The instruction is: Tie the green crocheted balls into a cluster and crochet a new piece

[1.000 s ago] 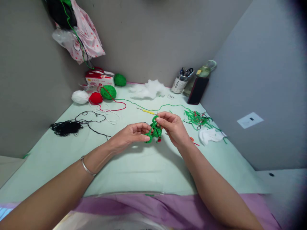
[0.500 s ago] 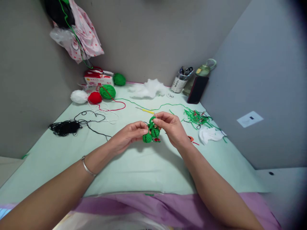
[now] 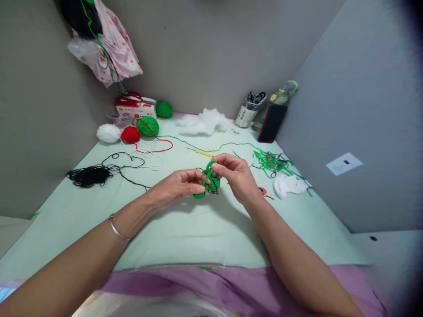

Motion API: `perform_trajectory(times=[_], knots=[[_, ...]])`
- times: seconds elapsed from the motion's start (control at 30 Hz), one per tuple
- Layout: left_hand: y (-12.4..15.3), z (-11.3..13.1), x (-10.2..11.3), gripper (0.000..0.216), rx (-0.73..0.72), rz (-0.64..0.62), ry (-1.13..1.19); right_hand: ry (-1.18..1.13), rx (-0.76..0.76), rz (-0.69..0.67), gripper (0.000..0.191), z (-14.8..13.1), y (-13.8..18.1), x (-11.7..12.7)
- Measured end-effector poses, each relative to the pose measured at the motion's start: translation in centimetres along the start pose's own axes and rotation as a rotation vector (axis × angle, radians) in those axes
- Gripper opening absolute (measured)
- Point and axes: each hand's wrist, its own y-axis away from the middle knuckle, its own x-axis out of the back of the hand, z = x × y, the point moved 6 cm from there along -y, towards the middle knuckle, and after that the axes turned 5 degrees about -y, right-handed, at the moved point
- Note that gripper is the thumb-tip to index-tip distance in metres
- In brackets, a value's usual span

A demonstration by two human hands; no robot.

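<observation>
A small green crochet piece (image 3: 209, 184) hangs between both hands above the pale green table (image 3: 185, 229). My left hand (image 3: 178, 186) pinches its lower left side with thumb and fingers closed. My right hand (image 3: 236, 176) pinches its top with fingertips closed. A green yarn strand runs from the piece back across the table. A crochet hook with a yellow handle (image 3: 202, 152) lies just behind the hands.
Yarn balls lie at the back left: white (image 3: 107, 132), red (image 3: 131, 134), green (image 3: 147, 126) and another green (image 3: 164, 108). Black thread (image 3: 88, 175) is tangled at left. White stuffing (image 3: 205, 122), a pen cup (image 3: 246, 114), a phone (image 3: 272, 124) and green yarn scraps (image 3: 271, 161) lie behind and right.
The green piece was turned between the fingers, showing round balls half a second ago and a bunched side now. Both hands stayed in almost the same place.
</observation>
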Motion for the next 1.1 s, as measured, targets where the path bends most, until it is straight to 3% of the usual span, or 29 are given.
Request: perform_trajectory(times=[0.17,0.4,0.5,0.7,0.9,1.1], knots=[[0.0,0.4,0.0,0.029,-0.029,-0.002,-0.001,-0.018,0.038,0.076,0.023,-0.3,-0.1,0.6],[-0.1,0.2,0.0,0.03,-0.057,0.0,-0.065,0.001,0.009,-0.024,0.024,-0.1,-0.2,0.1],[-0.1,0.2,0.1,0.022,-0.071,0.044,-0.077,0.004,0.008,-0.039,0.025,-0.2,-0.2,-0.1],[-0.1,0.3,0.0,0.029,-0.087,0.078,-0.049,0.011,-0.003,-0.048,0.024,0.0,-0.1,-0.3],[-0.2,-0.1,0.7,0.025,-0.072,0.151,-0.003,0.009,0.017,0.029,0.018,0.0,-0.4,0.5],[-0.2,-0.4,1.4,0.027,-0.044,0.244,0.005,-0.05,-0.061,0.052,0.019,0.1,-0.5,0.6]])
